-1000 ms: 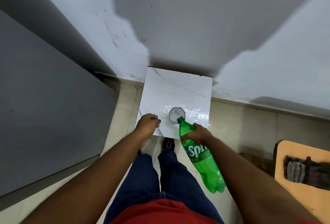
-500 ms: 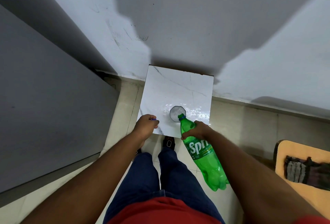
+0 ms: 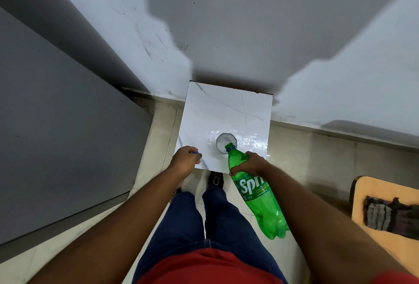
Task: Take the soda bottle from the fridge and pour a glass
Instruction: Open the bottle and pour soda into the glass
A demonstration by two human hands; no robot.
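A green soda bottle (image 3: 258, 197) is tilted steeply, its open mouth over the near rim of a clear glass (image 3: 224, 142). My right hand (image 3: 248, 164) grips the bottle at its shoulder. The glass stands on a white marble-patterned table (image 3: 226, 111) and holds clear liquid with foam. My left hand (image 3: 186, 162) is closed at the table's near left edge, with a small blue cap (image 3: 195, 152) showing between its fingers.
A large grey fridge (image 3: 56, 136) fills the left side. A white wall rises behind the table. A wooden seat (image 3: 371, 236) with a dark cloth (image 3: 390, 214) on it sits at the right edge. My legs and shoes stand just before the table.
The bottle has shifted slightly, its mouth staying over the glass. Both hands keep their grips and places.
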